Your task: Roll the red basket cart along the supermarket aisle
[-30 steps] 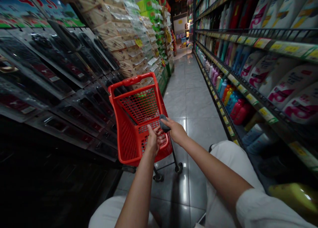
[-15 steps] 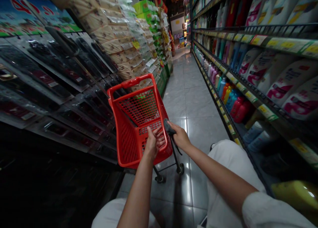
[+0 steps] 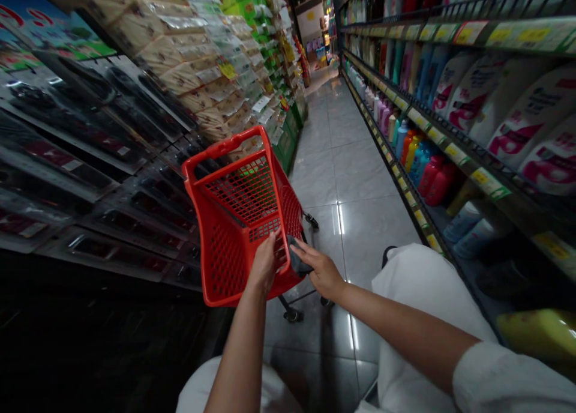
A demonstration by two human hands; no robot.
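the right hand (image 3: 321, 272) grips a dark gray cloth (image 3: 299, 259) between thumb and fingers, the cloth at the near right corner of a red shopping cart (image 3: 245, 254). the left hand (image 3: 263, 262) is at the cart's near side, thumb up; its fingers are mostly hidden, so i cannot tell whether it grips the rim. the cart stands on gray floor tiles (image 3: 360, 176), between stacked tan packs (image 3: 180, 59) on the left and shelved bottles (image 3: 472, 98) on the right.
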